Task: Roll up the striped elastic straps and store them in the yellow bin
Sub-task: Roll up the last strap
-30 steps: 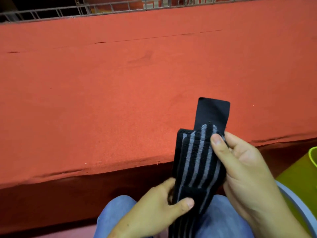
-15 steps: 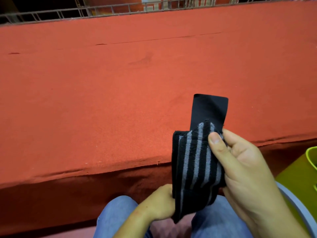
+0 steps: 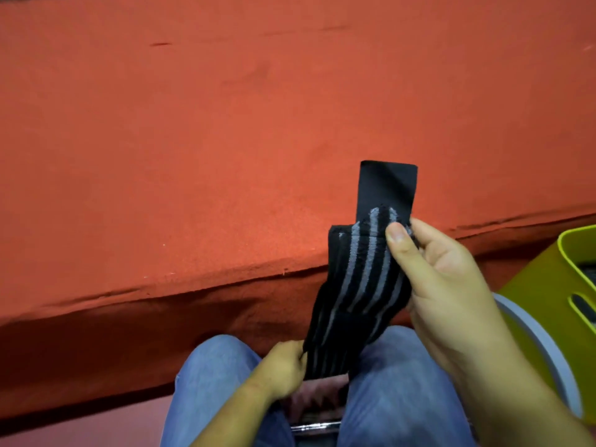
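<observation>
One striped strap [image 3: 364,279], one yellow bin [image 3: 541,285], two hands: left hand [image 3: 283,369], right hand [image 3: 445,279].

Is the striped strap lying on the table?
No, the right hand grips the striped strap near its top and the left hand pinches it lower, over the person's jeans.

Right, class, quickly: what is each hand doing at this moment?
Left hand: closed, pinching the striped strap low down.
Right hand: closed, gripping the same strap near its top.
</observation>
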The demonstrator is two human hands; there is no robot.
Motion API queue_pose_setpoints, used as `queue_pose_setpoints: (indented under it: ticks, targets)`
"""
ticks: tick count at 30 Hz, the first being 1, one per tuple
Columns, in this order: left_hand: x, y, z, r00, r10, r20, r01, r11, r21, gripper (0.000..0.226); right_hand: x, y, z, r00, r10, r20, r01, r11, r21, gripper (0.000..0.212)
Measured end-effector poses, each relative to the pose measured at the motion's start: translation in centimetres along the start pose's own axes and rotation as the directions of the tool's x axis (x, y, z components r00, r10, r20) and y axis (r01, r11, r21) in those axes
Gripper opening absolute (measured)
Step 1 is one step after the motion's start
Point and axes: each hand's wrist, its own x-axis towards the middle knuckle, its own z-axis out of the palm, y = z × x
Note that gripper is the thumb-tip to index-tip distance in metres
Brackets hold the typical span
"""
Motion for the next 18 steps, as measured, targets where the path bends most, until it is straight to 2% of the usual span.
queue_pose_setpoints:
  ticks: [4, 13, 16, 18]
  targets:
    - [-1.2, 0.5, 0.5, 0.997, 0.071, -0.03, -0.07, 0.997, 0.019, 0.021, -0.6, 0.8, -1.3, 0.996, 0.015, -0.083, -0.016, 1.0, -0.014, 0.028]
    - [-1.6, 1.6, -0.7, 0.991, 0.131, 0.016, -0.132, 0.986, 0.102, 0.029, -1.2, -0.5, -1.1, 0.995, -0.009, -0.103, 0.011, 1.0, 0.017, 0.029]
    - [-2.6, 2.2, 0.0, 0.986, 0.154, 0.06, -0.158, 0.984, 0.077, 0.028, -1.2, -0.8, -1.4, 0.995, -0.024, -0.095, 0.027, 0.999, 0.026, 0.03]
    - [-3.4, 1.6, 0.5, 0.987, 0.157, 0.024, -0.157, 0.987, 0.029, 0.034, -1.2, -0.9, -1.4, 0.996, -0.016, -0.088, 0.021, 0.998, 0.053, 0.032]
